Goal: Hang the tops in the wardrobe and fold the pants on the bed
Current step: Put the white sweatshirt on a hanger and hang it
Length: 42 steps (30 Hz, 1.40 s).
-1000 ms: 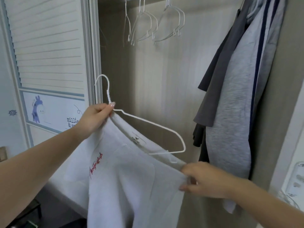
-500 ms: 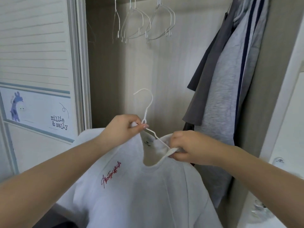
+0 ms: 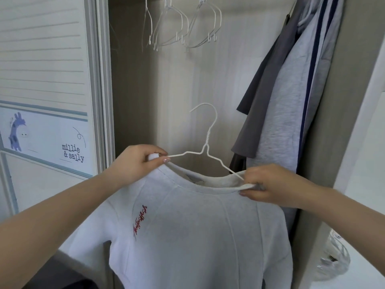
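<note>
Wardrobe ahead: white wire hanger [image 3: 205, 150] now sits inside pale grey sweatshirt [image 3: 198, 232]; left hand [image 3: 137, 161] and right hand [image 3: 268, 185] pinch its collar, ready for hanging.

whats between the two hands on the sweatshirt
In the head view, the white wire hanger's neck and hook rise between the left hand and right hand, above the light grey sweatshirt's open collar.

A home bedroom: an open wardrobe [image 3: 166, 90] with wire hangers [image 3: 181, 28], hanging clothes [image 3: 291, 90], and a child's cartoon-decorated door [image 3: 41, 132].
</note>
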Each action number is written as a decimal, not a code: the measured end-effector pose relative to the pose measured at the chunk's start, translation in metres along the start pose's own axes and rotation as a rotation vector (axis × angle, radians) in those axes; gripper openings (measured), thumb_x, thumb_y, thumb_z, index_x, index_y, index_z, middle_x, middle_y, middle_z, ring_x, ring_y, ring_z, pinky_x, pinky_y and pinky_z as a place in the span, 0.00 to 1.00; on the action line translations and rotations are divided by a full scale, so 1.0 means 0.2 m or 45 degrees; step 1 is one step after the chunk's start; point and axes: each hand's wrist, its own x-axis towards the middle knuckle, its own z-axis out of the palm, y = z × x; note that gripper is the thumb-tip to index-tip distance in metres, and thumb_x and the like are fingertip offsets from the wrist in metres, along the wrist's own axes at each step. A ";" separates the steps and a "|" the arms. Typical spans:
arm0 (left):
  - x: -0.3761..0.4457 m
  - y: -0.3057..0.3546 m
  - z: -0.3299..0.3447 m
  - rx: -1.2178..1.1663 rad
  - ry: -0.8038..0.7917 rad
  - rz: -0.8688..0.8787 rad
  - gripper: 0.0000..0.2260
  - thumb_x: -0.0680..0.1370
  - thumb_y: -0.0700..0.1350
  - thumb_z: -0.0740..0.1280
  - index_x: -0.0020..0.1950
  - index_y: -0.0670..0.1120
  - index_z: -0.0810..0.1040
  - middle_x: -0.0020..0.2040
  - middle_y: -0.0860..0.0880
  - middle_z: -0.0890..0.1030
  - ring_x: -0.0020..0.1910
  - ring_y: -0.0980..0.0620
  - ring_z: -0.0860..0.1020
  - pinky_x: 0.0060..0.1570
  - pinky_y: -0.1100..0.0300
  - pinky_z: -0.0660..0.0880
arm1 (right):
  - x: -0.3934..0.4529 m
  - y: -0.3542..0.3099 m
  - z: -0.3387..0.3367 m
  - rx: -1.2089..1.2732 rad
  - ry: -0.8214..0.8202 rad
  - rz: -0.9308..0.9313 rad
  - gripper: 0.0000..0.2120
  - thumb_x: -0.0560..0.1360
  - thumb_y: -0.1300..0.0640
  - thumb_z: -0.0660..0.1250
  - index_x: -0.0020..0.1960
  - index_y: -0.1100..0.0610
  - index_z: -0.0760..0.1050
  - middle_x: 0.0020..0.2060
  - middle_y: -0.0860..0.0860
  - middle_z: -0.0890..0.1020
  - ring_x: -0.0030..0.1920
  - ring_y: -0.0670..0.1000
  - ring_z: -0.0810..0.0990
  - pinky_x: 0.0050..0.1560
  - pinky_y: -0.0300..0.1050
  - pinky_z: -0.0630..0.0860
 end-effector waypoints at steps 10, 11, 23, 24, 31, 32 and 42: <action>0.05 -0.06 0.00 0.153 0.172 -0.327 0.32 0.61 0.77 0.57 0.30 0.45 0.69 0.25 0.53 0.68 0.26 0.56 0.67 0.28 0.61 0.62 | -0.01 0.02 0.01 0.567 0.110 0.201 0.11 0.68 0.53 0.76 0.44 0.52 0.76 0.38 0.47 0.79 0.35 0.44 0.76 0.40 0.43 0.74; 0.06 -0.07 0.00 0.141 0.170 -0.360 0.33 0.61 0.77 0.58 0.31 0.44 0.69 0.25 0.53 0.68 0.26 0.55 0.68 0.29 0.60 0.63 | -0.01 0.00 0.01 0.742 0.123 0.250 0.15 0.67 0.55 0.77 0.49 0.47 0.74 0.43 0.45 0.80 0.36 0.45 0.77 0.41 0.43 0.76; 0.31 -0.07 0.11 -0.050 0.178 -0.491 0.23 0.69 0.71 0.63 0.32 0.52 0.73 0.32 0.54 0.76 0.37 0.52 0.76 0.41 0.56 0.71 | 0.07 -0.07 -0.09 1.184 0.311 0.469 0.13 0.75 0.61 0.67 0.44 0.42 0.82 0.43 0.40 0.84 0.44 0.39 0.81 0.42 0.32 0.77; 0.33 -0.05 0.13 -0.114 0.185 -0.482 0.20 0.71 0.68 0.65 0.34 0.53 0.74 0.34 0.55 0.76 0.38 0.52 0.76 0.41 0.57 0.71 | 0.08 -0.07 -0.09 1.201 0.353 0.495 0.14 0.75 0.62 0.67 0.43 0.42 0.82 0.42 0.39 0.84 0.44 0.39 0.81 0.42 0.31 0.76; 0.65 0.08 0.25 -1.060 0.164 -0.557 0.19 0.78 0.52 0.67 0.67 0.49 0.74 0.57 0.54 0.75 0.56 0.57 0.69 0.54 0.60 0.65 | 0.34 0.00 -0.10 1.448 0.542 0.667 0.14 0.74 0.64 0.66 0.41 0.46 0.84 0.38 0.44 0.86 0.38 0.40 0.83 0.36 0.32 0.76; 0.72 0.10 0.27 -1.119 0.109 -0.524 0.21 0.78 0.52 0.67 0.69 0.49 0.71 0.60 0.53 0.74 0.56 0.57 0.68 0.55 0.59 0.64 | 0.40 0.03 -0.12 1.487 0.588 0.697 0.13 0.73 0.64 0.66 0.41 0.47 0.84 0.39 0.45 0.86 0.38 0.41 0.83 0.36 0.33 0.76; 1.24 0.22 0.45 -1.361 -0.225 -0.114 0.16 0.76 0.52 0.69 0.63 0.61 0.74 0.61 0.60 0.74 0.56 0.67 0.75 0.52 0.68 0.71 | 0.92 0.28 -0.46 1.567 1.111 0.749 0.09 0.74 0.65 0.65 0.50 0.56 0.81 0.50 0.58 0.83 0.50 0.54 0.83 0.55 0.47 0.78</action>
